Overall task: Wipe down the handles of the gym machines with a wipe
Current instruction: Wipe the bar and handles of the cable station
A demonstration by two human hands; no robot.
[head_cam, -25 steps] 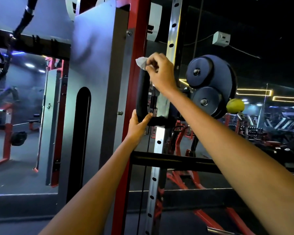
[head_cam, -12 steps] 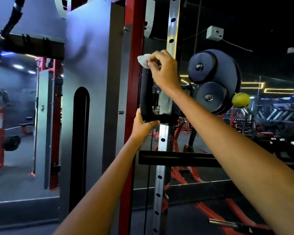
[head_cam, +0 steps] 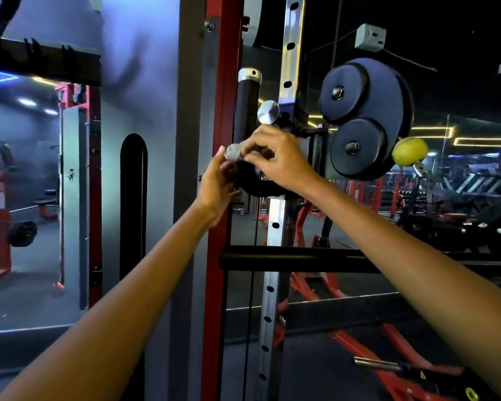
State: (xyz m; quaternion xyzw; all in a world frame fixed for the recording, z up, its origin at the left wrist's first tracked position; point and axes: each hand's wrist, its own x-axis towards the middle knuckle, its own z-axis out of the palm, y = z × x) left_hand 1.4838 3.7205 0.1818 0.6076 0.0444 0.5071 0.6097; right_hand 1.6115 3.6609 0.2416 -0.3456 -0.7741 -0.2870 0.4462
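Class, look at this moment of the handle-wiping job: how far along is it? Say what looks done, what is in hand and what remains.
Done: nothing shows for certain; the black handle bears no visible wipe marks. In hand: the right hand pinches the crumpled wipe beside the handle's lower bend, the left hand open next to it. Left: other machines' handles in the background.

The right hand (head_cam: 275, 157) pinches a crumpled wipe (head_cam: 234, 151) against the black handle (head_cam: 246, 111); the left hand (head_cam: 217, 183) hovers beside it, fingers relaxed.

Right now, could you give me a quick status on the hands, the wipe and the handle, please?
Right hand pinching wipe beside black handle. Left hand open, fingers by the wipe. Nothing blocking the handle.
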